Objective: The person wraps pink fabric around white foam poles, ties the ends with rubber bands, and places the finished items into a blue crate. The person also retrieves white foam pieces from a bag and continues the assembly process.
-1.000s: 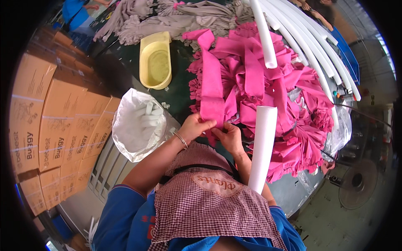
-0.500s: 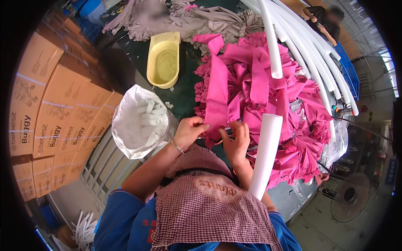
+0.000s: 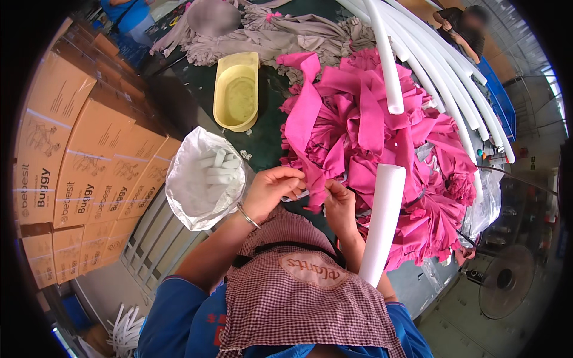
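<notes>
Between my hands hangs the lower end of a pink fabric strip, which runs up over a heap of the same pink fabric. With thumb and fingers, my left hand pinches the strip's left edge. A small whitish piece shows under those fingertips; its kind I cannot make out. My right hand has thumb and forefinger pressed together on the strip's right side, its other fingers curled. Just right of that hand a thick white foam tube slants across my right forearm.
Left of my hands stands a white bag with short white tube pieces. Beyond it lies a yellow plastic basin on the dark green table. Long white tubes arch at the right. Stacked cartons line the left; a fan stands lower right.
My right hand has closed on the strip's lower right side; before, its fingers were beside it. The strip's end now is bunched and twisted between both hands. The whole view has shifted slightly.
</notes>
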`<state>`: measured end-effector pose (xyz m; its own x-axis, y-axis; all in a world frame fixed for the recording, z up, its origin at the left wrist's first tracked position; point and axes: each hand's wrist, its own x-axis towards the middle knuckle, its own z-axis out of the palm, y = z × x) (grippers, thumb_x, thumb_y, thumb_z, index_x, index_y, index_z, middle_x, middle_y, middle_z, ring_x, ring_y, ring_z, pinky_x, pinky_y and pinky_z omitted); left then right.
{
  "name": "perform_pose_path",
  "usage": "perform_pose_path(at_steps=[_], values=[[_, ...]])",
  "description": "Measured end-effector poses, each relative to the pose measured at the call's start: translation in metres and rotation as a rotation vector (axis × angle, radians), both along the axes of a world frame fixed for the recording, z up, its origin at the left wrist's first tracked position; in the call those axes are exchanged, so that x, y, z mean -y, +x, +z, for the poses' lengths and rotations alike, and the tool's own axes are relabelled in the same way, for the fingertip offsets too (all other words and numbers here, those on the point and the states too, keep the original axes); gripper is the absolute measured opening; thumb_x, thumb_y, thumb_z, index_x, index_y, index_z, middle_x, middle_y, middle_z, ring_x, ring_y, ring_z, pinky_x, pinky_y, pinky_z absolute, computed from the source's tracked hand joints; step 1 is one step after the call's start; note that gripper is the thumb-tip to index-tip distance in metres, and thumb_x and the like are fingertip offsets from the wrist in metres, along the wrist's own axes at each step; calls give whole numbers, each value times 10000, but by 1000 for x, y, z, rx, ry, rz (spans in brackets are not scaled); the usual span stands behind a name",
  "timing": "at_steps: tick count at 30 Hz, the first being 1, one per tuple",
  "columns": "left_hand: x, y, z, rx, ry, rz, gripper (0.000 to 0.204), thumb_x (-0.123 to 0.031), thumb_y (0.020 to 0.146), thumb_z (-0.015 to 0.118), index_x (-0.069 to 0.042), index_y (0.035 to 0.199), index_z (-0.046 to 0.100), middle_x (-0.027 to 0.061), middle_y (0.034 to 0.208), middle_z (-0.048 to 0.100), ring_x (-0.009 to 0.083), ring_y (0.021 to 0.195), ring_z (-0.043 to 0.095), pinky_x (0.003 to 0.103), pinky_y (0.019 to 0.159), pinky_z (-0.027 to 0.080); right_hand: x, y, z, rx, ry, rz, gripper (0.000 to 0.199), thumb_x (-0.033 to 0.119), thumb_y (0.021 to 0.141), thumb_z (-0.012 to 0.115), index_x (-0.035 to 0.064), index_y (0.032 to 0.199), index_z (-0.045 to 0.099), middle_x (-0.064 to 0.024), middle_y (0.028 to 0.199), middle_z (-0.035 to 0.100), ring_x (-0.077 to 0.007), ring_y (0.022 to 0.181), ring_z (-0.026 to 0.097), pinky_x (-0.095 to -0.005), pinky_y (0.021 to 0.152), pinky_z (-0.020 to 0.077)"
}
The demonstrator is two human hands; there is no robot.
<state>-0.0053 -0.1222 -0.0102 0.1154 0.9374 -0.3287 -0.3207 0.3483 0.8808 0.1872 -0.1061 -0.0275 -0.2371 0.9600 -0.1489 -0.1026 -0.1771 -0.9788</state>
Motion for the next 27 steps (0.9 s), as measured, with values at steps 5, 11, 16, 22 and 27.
perform_pose_path(at_steps=[5,11,16,22,27], values=[[3,24,-4,-453,417,109,198,29,831,690,6,1028,689,73,883,675,149,773,640,243,661,503,1,-7,9,-141,-93,58,62,55,930,630,12,954,667,44,828,611,-15,712,496,-189,617,412],[-1,19,7,-868,557,231,146,92,793,654,12,914,676,100,835,661,154,685,640,248,591,498,0,-8,-5,-60,65,14,40,27,936,600,15,902,615,57,763,545,-18,690,455,-185,604,381],[-4,19,-2,-716,529,261,145,107,814,629,-6,898,663,55,809,649,77,619,574,225,542,463,-5,-12,12,-115,-97,-20,55,17,930,595,19,876,603,62,750,538,-4,652,443,-175,568,361],[-10,8,-8,209,-10,125,205,76,838,608,-28,1015,607,10,791,624,82,633,584,210,527,452,-6,-13,-1,66,70,-32,77,-48,874,592,21,841,582,61,698,537,-2,611,468,-177,517,375],[-15,8,7,126,-104,-41,189,20,865,661,-45,1023,581,9,861,606,61,643,563,205,543,478,-10,-11,-7,275,211,-63,78,-44,832,615,10,796,571,43,657,519,-20,583,453,-203,499,373]])
